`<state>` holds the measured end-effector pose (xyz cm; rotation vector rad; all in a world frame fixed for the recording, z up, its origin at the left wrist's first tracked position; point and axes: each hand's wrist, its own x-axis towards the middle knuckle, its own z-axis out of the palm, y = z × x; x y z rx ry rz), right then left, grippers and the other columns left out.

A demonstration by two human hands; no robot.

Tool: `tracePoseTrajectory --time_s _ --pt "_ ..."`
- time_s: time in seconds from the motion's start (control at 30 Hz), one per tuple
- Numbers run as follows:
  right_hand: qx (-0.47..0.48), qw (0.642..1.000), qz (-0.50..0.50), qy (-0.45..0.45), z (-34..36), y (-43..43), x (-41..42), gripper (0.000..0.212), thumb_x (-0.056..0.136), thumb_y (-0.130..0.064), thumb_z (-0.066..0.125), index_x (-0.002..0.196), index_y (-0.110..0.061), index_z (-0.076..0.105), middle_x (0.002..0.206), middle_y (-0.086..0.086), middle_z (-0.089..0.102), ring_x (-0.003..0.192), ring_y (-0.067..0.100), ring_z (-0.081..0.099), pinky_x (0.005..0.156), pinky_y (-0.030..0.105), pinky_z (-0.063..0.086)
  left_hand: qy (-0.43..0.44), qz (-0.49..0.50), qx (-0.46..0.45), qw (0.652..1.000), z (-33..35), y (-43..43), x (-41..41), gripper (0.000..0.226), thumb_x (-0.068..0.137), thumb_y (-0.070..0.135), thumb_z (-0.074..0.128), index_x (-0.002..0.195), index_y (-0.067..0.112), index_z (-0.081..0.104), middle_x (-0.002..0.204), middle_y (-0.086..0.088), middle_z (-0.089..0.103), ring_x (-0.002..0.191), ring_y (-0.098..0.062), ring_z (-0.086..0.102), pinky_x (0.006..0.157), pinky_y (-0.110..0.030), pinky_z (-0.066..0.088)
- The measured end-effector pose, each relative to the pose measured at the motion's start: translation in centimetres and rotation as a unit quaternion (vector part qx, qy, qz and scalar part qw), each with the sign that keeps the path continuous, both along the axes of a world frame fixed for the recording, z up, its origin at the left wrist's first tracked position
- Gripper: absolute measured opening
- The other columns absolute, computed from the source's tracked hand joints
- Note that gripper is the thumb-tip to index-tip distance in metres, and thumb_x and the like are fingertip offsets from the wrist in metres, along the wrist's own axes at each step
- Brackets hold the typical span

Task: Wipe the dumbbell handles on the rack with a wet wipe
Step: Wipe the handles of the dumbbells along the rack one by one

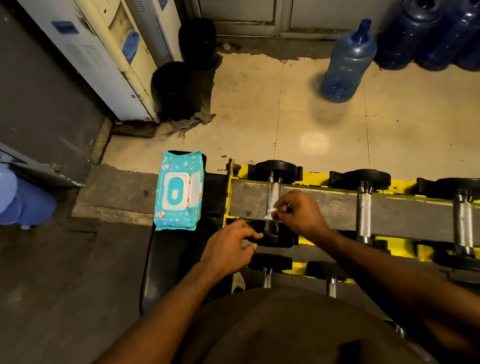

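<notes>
A yellow rack (319, 180) carries several black-ended dumbbells with knurled chrome handles. My right hand (299, 215) pinches a white wet wipe (270, 213) against the lower part of the leftmost dumbbell's handle (273, 194). My left hand (231, 250) rests on that dumbbell's near black end (275, 237), fingers curled over its edge. Two more handles, the second handle (364, 214) and the third handle (461, 218), lie to the right, untouched. A teal wet-wipe pack (179, 191) with its flap closed lies on a black bench end left of the rack.
A lower rack tier with more dumbbells (330, 285) runs under my arms. Blue water jugs (349, 65) stand on the tiled floor beyond. Two black bins (175, 90) and a water dispenser (109, 45) sit at the back left; a blue bin (1, 198) is far left.
</notes>
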<state>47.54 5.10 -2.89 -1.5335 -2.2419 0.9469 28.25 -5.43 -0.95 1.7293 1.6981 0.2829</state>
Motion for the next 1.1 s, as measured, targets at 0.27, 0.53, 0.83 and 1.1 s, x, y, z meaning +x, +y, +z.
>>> tracePoseTrajectory --time_s 0.27,0.53,0.83,1.1 --pt "0.036 0.986 0.127 -0.102 1.4 1.1 -2.2 0.01 0.091 -0.021 0.069 0.083 -0.016 0.073 0.086 -0.001 0.063 0.078 0.012 0.061 0.064 0.028 0.045 0.015 -0.038 0.003 0.999 0.3 -0.1 -0.4 0.035 0.095 0.029 0.063 0.13 0.03 0.064 0.119 0.012 0.057 0.106 -0.002 0.053 0.093 -0.032 0.051" --pt "0.018 0.918 0.257 -0.3 2.9 2.3 -5.3 0.017 0.088 -0.036 0.069 0.098 -0.021 0.072 0.092 -0.001 0.065 0.083 0.016 0.062 0.059 0.025 0.041 0.064 -0.103 0.031 0.992 0.3 -0.5 -1.3 0.043 0.095 0.031 0.061 0.138 0.033 0.058 0.13 0.011 0.055 0.117 -0.007 0.053 0.098 -0.032 0.047" --pt "0.064 0.867 0.338 -0.361 3.8 2.1 -6.6 0.017 0.091 -0.033 0.066 0.099 -0.018 0.066 0.086 0.0 0.055 0.082 0.017 0.055 0.068 0.031 0.043 0.094 -0.132 0.055 0.985 -0.1 -1.1 -1.2 0.046 0.095 0.031 0.059 0.141 0.029 0.055 0.144 0.004 0.046 0.127 -0.016 0.05 0.101 -0.035 0.046" --pt "0.083 0.928 0.271 -0.241 2.4 1.0 -2.0 0.022 0.094 -0.037 0.06 0.107 -0.023 0.071 0.103 -0.002 0.067 0.087 0.016 0.062 0.06 0.024 0.037 0.074 -0.116 0.062 0.989 -0.1 -1.0 -1.4 0.05 0.096 0.027 0.059 0.145 0.034 0.051 0.14 0.007 0.05 0.124 -0.012 0.051 0.1 -0.034 0.046"
